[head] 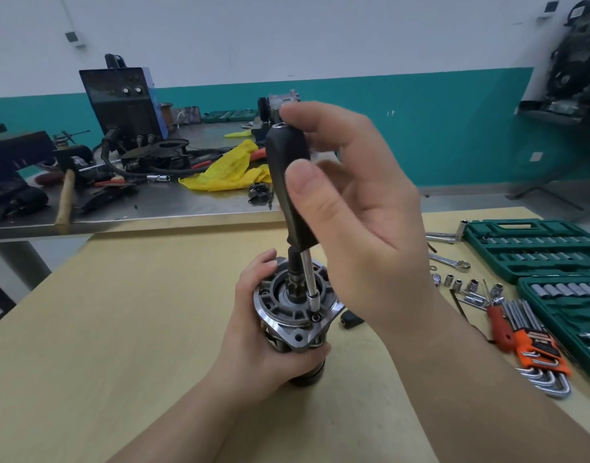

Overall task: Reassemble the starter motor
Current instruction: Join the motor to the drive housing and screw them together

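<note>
The starter motor [292,315] stands upright near the middle of our wooden desk [120,312], its flanged metal end facing up and its dark body resting on the desk top. Our left hand [253,332] wraps the housing from nine o'clock, fingers [320,349] curled tight around the body just under the flange, thumb pressed on the rim. A small bolt [316,317] sits in the flange at about four o'clock of the central shaft [293,279].

Just above, our right hand [360,208] holds a black-handled driver [288,182] nearly upright. The thumb and fingertips pinch the handle lightly, the other fingers loosely spread behind it. Its chrome shank ends in a socket [311,300] that comes down onto the flange right beside the bolt; we cannot tell whether it is seated on the head.

At three o'clock lie an orange holder of hex keys [537,349], a red-handled screwdriver [497,325] touching it, and loose sockets [467,285] with a combination wrench [450,262] just beyond. Two green socket cases [534,248] lie open at the desk's right edge.

Farther off, at twelve o'clock, a steel workbench [153,208] carries a yellow rag [226,172], a wooden-handled hammer [66,198] at ten o'clock, and a dark blue welding machine [123,101] against the teal and white wall [420,128].
</note>
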Demonstrator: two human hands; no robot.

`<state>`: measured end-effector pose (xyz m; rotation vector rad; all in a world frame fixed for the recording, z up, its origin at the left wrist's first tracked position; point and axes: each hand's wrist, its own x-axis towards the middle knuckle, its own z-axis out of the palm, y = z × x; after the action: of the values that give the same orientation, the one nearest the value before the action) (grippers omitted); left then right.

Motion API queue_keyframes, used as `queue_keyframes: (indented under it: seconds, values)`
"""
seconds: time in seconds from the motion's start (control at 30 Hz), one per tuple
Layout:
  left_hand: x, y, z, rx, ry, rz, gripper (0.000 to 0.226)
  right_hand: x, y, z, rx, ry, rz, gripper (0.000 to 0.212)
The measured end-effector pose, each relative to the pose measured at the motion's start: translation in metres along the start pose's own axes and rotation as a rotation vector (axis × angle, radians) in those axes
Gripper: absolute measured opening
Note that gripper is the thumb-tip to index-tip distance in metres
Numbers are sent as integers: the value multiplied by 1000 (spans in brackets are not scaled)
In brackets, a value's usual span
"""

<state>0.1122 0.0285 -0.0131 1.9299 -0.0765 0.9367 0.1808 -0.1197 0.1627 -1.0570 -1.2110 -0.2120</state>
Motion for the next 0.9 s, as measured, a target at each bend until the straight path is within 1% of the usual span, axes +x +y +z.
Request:
queue_keyframes:
  seconds: [0.1, 0.23, 0.27, 0.37, 0.47, 0.57, 0.73, 0.8, 0.9]
  values:
    - [0, -1, -1, -2, 6, 30, 120, -2, 3, -1, 71, -26, 10, 30]
    - [-2, 1, 0, 54, 56, 6, 120, -2, 1, 1, 23, 12, 15, 49]
    - [-2, 2, 0, 62, 64, 4, 120, -1, 1, 1, 26, 16, 8, 50]
    - [1, 4, -1, 32, 55, -8, 118, 0, 0, 0, 20, 16, 2, 47]
    - [3, 7, -1, 7, 45, -7, 116, -1, 2, -5, 101, -27, 50, 42]
    - [2, 9, 0, 10, 51, 9, 115, -3, 4, -7, 123, -65, 91, 46]
    - [0, 7, 2, 29, 74, 0, 117, 2, 4, 0, 70, -62, 30, 55]
    - [0, 7, 2, 18, 71, -5, 116, 3, 4, 0, 68, -42, 25, 53]
    - [2, 8, 1, 8, 65, -2, 115, 2, 4, -4, 89, -26, 28, 38]
